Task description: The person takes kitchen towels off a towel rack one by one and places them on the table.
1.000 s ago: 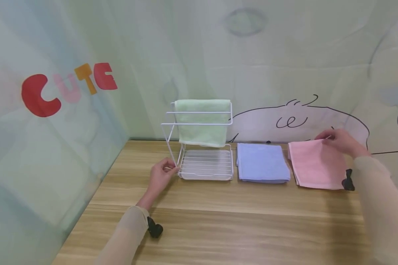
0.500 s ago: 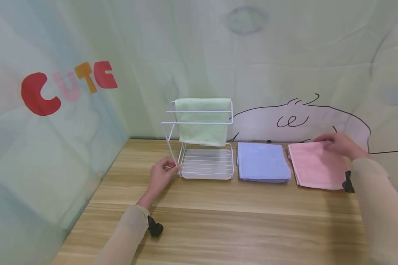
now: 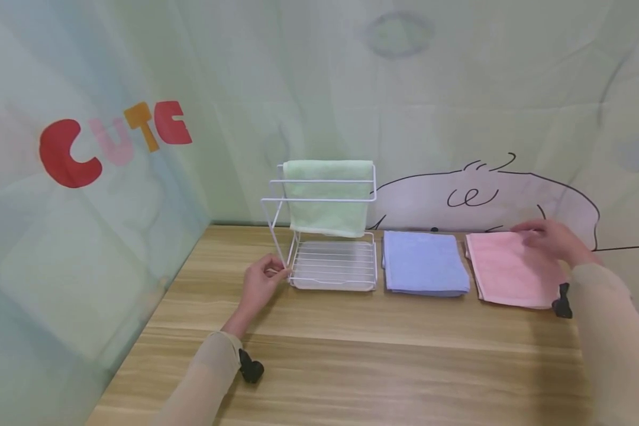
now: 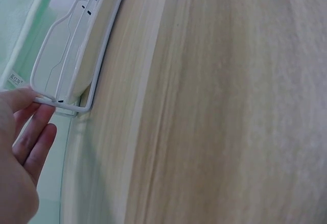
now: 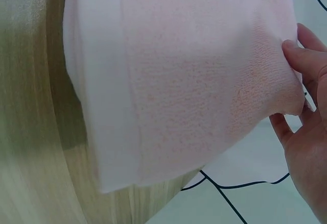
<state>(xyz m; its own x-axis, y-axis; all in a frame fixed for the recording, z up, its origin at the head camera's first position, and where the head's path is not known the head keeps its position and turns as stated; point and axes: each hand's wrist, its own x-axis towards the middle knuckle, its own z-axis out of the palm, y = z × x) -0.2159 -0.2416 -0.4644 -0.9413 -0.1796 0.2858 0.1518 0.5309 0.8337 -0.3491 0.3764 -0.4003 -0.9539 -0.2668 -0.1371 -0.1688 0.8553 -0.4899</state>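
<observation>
A white wire rack (image 3: 319, 199) stands near the back of the table, with a pale green towel (image 3: 327, 216) draped over its rear bar. My left hand (image 3: 261, 282) pinches the wire at the rack's lower front left corner, thumb and fingertips meeting on it in the left wrist view. To the right lies a folded pink towel (image 3: 511, 272). My right hand (image 3: 556, 241) pinches its far edge; in the right wrist view the thumb presses the terry cloth (image 5: 204, 91) while other fingers are behind it. Between rack and pink towel lies a folded blue towel (image 3: 425, 262).
A clear tray (image 3: 332, 285) sits at the base of the rack. The wood-grain table (image 3: 351, 355) extends toward me in front of everything. Behind and to the left hangs a printed cloth backdrop (image 3: 325, 77) with coloured letters and line drawings.
My right hand has come slightly lower and nearer at the pink towel's far edge. The left hand stays on the rack, and the rack and the blue towel have not moved.
</observation>
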